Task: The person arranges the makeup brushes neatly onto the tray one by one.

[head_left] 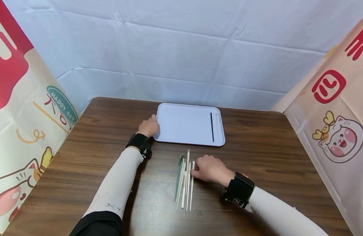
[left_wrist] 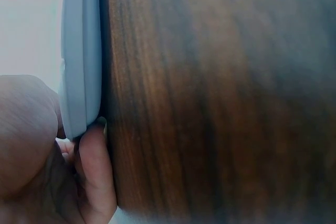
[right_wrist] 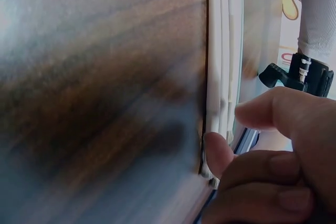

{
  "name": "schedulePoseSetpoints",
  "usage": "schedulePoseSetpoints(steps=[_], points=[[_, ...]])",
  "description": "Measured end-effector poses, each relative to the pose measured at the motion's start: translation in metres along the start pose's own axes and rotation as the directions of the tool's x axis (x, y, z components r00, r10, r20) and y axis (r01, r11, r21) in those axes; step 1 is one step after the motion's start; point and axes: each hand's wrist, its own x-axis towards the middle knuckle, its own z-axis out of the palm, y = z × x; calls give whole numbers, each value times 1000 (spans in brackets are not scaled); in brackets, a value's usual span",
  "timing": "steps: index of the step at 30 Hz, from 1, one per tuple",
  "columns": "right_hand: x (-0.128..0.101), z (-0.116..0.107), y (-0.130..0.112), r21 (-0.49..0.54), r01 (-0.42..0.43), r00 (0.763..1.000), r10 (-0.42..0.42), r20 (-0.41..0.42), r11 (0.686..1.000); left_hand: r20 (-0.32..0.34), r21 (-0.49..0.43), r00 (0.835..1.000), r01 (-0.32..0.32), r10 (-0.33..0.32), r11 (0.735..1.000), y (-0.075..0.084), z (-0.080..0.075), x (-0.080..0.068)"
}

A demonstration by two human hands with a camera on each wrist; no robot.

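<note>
Left hand (head_left: 148, 127) pinches the left rim of the white tray (head_left: 184, 126), steadying it, while right hand (head_left: 209, 169) fingertips pinch the nearest white stick (head_left: 192, 185) from the near bundle (head_left: 182, 178).

the right hand (head_left: 210, 169) covers part of the thin white plastic sticks (head_left: 188, 183); its wrist view is motion-blurred. the pale flat plastic tray (left_wrist: 80, 56) is cropped at the left wrist view's top edge.

A: Worn on both arms? Long white sleeves (head_left: 117, 183), snug to the wrist.
B: Faint green pen marks on left sleeve near the elbow; black cloth above.
A: Wrists? Black strapped camera mounts (head_left: 139, 144), right one (head_left: 239, 189) showing a small red light.
</note>
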Motion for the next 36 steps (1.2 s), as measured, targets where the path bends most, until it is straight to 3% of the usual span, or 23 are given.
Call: schedulePoseSetpoints(steps=[8, 36], points=[[-4, 6, -1, -4, 20, 1000, -20, -2, 1000, -2, 14, 1000, 7, -7, 1000, -1, 1, 1], [-2, 15, -2, -46, -50, 998, 51, 22, 998, -6, 13, 1000, 13, -13, 1000, 2, 2, 1]])
